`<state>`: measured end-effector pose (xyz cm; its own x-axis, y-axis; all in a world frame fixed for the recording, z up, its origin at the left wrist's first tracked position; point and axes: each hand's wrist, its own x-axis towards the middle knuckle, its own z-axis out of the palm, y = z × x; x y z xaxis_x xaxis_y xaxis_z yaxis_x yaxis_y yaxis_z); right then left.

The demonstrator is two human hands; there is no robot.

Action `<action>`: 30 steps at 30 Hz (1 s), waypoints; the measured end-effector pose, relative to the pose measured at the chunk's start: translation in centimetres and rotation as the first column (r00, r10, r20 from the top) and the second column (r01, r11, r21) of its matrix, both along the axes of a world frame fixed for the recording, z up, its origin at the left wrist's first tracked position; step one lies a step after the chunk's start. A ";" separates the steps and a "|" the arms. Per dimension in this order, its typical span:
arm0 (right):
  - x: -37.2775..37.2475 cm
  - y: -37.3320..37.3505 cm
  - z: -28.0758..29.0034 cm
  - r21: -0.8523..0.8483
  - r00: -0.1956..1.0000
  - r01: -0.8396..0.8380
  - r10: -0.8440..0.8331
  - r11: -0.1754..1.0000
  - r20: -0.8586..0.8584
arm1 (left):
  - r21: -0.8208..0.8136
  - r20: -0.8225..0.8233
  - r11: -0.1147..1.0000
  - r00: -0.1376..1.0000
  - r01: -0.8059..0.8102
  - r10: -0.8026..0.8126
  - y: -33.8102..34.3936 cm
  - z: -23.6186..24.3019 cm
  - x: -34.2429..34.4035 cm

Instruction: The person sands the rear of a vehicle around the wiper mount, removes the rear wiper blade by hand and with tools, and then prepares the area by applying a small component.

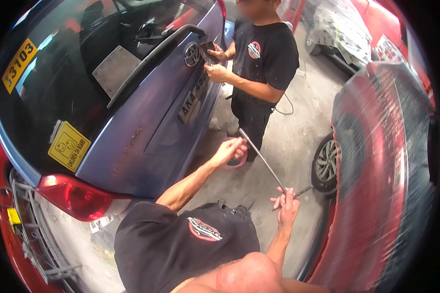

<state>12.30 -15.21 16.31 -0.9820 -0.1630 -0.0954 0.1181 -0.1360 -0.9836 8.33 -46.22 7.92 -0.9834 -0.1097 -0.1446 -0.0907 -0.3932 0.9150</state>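
While a blue-grey car (pixel 166 146) with a red tail lamp (pixel 76 195) fills the left side, the person's left hand (pixel 230 151) reaches up beside its tailgate, fingers curled close to the upper stretch of a thin metal rod (pixel 265 162); whether they touch it cannot be told. The key relation seems to be the rod's slant: it spans the gap between the two hands, which are well apart, its long axis running from upper left down to lower right, just right of the left hand and up-left from the right. It looks straight, slim and dull grey, with a short dark piece (pixel 304 190) jutting right near its lower end. Behind its upper end stands a co-worker (pixel 266 58) in a black shirt, handling a dark object (pixel 209 52) at the tailgate. Farther right, the right hand (pixel 288 205), the nearer one, is closed around the rod's lower end, with a wheel (pixel 326 166) and red bodywork (pixel 381 161) beyond it.
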 end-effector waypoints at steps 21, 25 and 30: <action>-24.9 -13.4 8.9 -0.220 0.710 -0.690 0.704 0.689 -0.019 | 0.307 -0.252 0.703 0.657 -0.642 0.710 -6.8 14.7 -16.0; -28.6 -16.8 10.7 -0.225 0.687 -0.715 0.725 0.662 -0.046 | 0.337 -0.301 0.686 0.616 -0.645 0.727 -9.5 16.8 -18.5; -31.7 -20.4 13.6 -0.263 0.690 -0.710 0.720 0.653 -0.073 | -0.395 -0.383 0.315 0.466 -0.863 0.798 -16.7 17.6 -18.5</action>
